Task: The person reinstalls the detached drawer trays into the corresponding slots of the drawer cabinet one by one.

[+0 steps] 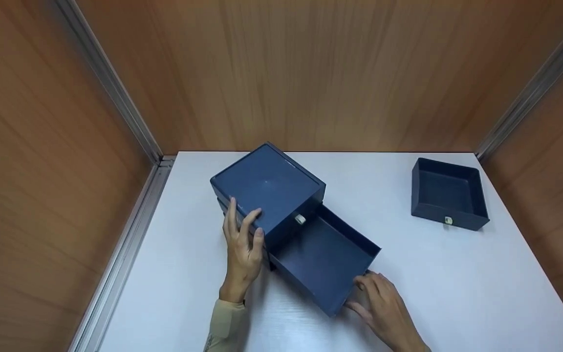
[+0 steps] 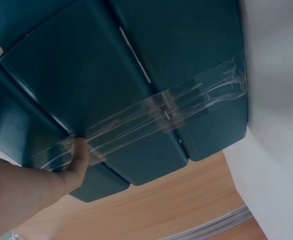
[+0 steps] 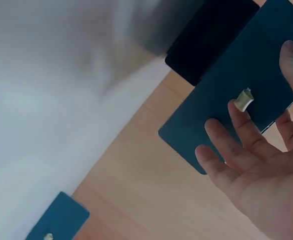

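Note:
A dark blue drawer cabinet (image 1: 267, 188) stands angled on the white table, its units joined by clear tape (image 2: 156, 112) along one side. My left hand (image 1: 243, 247) rests against it, spread fingers at the top edge and, in the left wrist view, the thumb (image 2: 79, 152) on the taped side. A lower drawer (image 1: 325, 259) extends far out towards the front right, with nothing inside. At its front panel, my right hand (image 1: 384, 303) holds the edge. The right wrist view has a finger beside the pale knob (image 3: 244, 100) and the thumb on the panel.
A separate small blue drawer (image 1: 450, 188) with a pale knob (image 1: 448, 220) sits at the table's back right. An upper drawer's knob (image 1: 300, 219) shows above the pulled-out drawer. Wood-grain panels (image 1: 311, 73) enclose the white table (image 1: 174, 293) at the back and both sides.

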A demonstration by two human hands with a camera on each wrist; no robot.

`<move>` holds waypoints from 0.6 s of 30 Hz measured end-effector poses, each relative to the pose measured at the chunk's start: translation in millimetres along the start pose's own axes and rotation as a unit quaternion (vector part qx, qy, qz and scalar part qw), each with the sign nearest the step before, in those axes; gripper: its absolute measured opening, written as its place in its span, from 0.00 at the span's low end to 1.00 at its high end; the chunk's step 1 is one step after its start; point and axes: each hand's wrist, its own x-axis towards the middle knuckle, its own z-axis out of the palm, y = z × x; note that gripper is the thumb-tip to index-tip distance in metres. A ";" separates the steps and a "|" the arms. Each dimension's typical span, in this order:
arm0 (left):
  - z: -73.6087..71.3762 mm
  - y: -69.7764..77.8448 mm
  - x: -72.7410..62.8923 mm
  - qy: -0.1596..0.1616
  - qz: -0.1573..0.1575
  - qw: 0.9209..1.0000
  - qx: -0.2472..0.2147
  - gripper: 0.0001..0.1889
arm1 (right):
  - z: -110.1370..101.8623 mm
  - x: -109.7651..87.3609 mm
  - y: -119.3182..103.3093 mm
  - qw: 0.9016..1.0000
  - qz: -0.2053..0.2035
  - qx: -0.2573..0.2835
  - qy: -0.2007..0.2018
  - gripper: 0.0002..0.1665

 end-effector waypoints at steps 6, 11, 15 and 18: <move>0.9 -0.4 -0.5 -0.002 -0.001 1.000 0.002 0.22 | 7.1 11.1 -2.1 1.000 -0.009 0.022 0.019 0.43; 1.3 -0.4 -0.1 -0.007 -0.002 1.000 0.000 0.22 | 14.4 18.8 -5.7 1.000 -0.006 0.012 0.021 0.42; 1.0 -0.9 0.1 -0.007 -0.001 1.000 0.000 0.22 | 19.7 25.3 -8.9 1.000 -0.005 0.010 0.024 0.40; 1.1 -1.3 0.3 -0.004 0.000 1.000 0.002 0.22 | 23.2 30.2 -11.4 0.999 -0.008 0.010 0.029 0.40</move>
